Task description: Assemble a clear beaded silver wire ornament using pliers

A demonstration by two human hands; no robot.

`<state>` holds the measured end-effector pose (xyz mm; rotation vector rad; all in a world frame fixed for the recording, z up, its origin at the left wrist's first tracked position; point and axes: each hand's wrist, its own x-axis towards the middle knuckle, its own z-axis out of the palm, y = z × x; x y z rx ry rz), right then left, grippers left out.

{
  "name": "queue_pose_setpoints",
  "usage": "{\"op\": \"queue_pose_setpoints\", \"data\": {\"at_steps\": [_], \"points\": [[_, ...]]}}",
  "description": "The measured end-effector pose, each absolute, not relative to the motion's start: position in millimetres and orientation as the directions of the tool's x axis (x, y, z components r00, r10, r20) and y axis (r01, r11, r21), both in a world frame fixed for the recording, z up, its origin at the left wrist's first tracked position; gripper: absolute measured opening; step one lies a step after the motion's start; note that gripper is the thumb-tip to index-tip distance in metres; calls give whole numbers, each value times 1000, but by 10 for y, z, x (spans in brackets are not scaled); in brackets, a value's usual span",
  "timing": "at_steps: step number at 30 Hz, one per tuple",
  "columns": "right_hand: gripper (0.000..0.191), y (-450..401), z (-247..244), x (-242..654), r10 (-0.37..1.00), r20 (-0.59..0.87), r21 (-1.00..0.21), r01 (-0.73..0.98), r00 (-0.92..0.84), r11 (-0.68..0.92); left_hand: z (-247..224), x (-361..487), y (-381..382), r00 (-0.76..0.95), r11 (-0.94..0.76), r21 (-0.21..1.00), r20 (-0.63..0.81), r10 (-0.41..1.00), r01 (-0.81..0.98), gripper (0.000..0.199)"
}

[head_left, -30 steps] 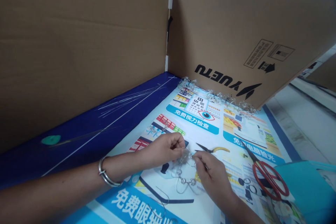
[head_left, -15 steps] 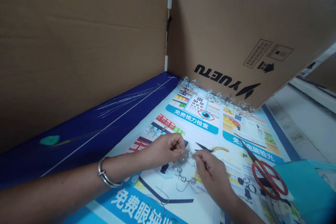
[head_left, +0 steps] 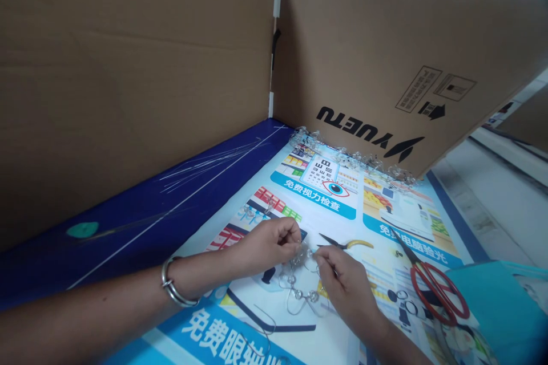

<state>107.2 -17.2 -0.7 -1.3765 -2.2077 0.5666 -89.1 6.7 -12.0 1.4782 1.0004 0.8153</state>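
My left hand [head_left: 278, 242] has its thumb and fingers pinched at the upper end of a thin wire strand with clear beads [head_left: 302, 295]. The strand hangs in loops between my hands, low over the printed sheet. My right hand [head_left: 349, 282] is closed, thumb against forefinger, on the strand's other side close to a bead. The exact bit of wire in each pinch is too small to make out. Just beyond the right hand lies a pointed dark tool with a yellow handle [head_left: 359, 243], partly hidden by that hand. Loose bent wire [head_left: 261, 333] lies below the left wrist.
Red-handled scissors [head_left: 440, 293] lie at the right beside a teal folder-like thing [head_left: 492, 302]. Beaded wire pieces [head_left: 377, 165] line the far cardboard wall [head_left: 363, 40]. Straight thin wires [head_left: 201, 165] and a green oval piece [head_left: 83, 230] rest on the blue surface.
Both hands stay nearly in place. The beaded strand shifts slightly between them, and the right fingers move a little.
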Motion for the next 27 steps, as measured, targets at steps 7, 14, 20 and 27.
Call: {"op": "queue_pose_setpoints", "data": {"at_steps": [7,14,20,27], "points": [[18,-164,-21,1067,901,195,-558,713,-386,426,-80,-887,65,398,-10,985,-61,915,174,3],[18,-175,-23,1072,905,181,-568,710,-385,416,-54,-885,58,383,-47,982,-28,923,185,3],[18,-168,-5,1065,909,151,-576,713,-388,399,-45,-892,50,378,-77,974,-8,926,211,2],[17,-168,3,1069,905,146,-579,707,-400,407,-105,-895,61,368,-105,962,5,930,250,1]]}}
